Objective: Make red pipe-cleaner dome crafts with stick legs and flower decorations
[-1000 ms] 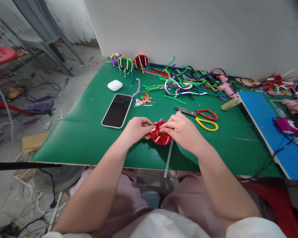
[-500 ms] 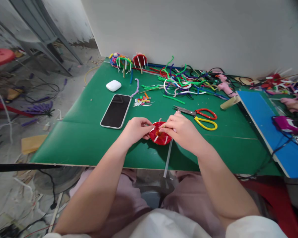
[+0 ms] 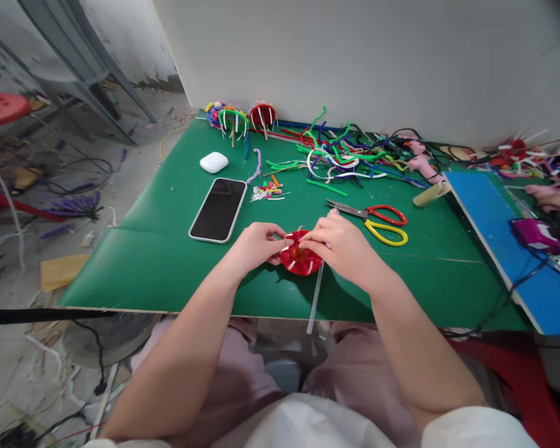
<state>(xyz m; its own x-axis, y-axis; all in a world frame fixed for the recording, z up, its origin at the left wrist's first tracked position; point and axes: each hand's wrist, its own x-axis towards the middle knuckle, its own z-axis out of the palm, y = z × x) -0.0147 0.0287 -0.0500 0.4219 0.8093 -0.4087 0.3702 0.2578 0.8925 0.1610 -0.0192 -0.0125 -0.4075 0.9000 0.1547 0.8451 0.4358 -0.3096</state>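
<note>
A small round red piece (image 3: 300, 262) with white strips across it lies between my two hands, near the table's front edge. My left hand (image 3: 262, 246) pinches its left rim with thumb and fingers. My right hand (image 3: 338, 242) is closed at its right side, with fingertips over the centre; the stem-like bit under them is mostly hidden. Below my right hand a clear glue stick (image 3: 315, 302) juts over the table edge. Scissors (image 3: 366, 214) with one red and one yellow handle lie just beyond my right hand.
On the green table (image 3: 135, 267) are a phone (image 3: 218, 210), a white case (image 3: 213, 163), small coloured bits (image 3: 268, 189) and tangled pipe cleaners (image 3: 340, 155). Finished-looking round pieces (image 3: 262, 114) stand at the back. A blue board (image 3: 508, 249) and another person's hand (image 3: 557, 200) are at right.
The red piece has turned slightly between my hands, so its white strips sit at different angles. Both hands have stayed almost in place.
</note>
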